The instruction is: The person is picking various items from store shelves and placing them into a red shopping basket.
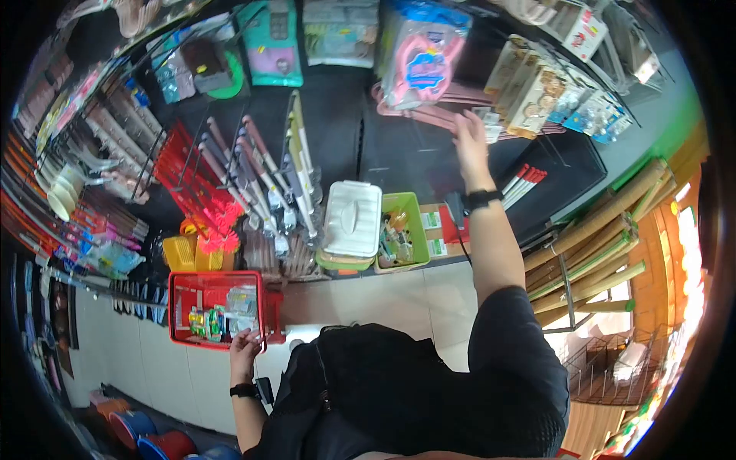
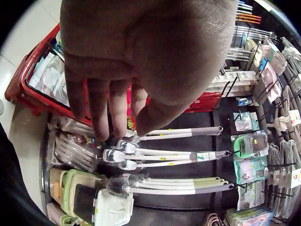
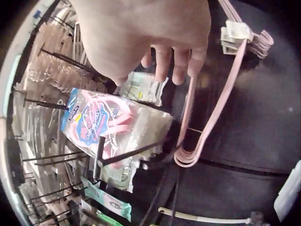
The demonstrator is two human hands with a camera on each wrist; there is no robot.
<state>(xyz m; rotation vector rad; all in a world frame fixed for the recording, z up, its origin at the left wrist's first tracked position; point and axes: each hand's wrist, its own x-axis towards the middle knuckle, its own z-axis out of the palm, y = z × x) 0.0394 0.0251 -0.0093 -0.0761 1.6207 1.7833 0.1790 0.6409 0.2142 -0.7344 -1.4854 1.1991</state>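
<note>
The black-sleeved right arm [image 1: 497, 257] stretches forward, its bare right hand [image 1: 471, 146] extending slightly parted fingers; the bare left hand [image 1: 245, 355] hangs, fingers loosely bent, by the red plastic basket's [image 1: 195, 343] near edge.

1 red basket [image 1: 264, 307]; 1 L hand [image 1: 245, 351] at its rim, 1 R hand [image 1: 471, 142] well to its R. R of basket: 1 white-lidded box [image 1: 353, 203], 1 green bin [image 1: 418, 218], min. 3 pink hangers [image 3: 187, 160]. Below it, head view: min. 3 buckets [image 1: 170, 443], part. cut off. Red brushes [image 1: 218, 234] above: overlapping, can't count.
</note>
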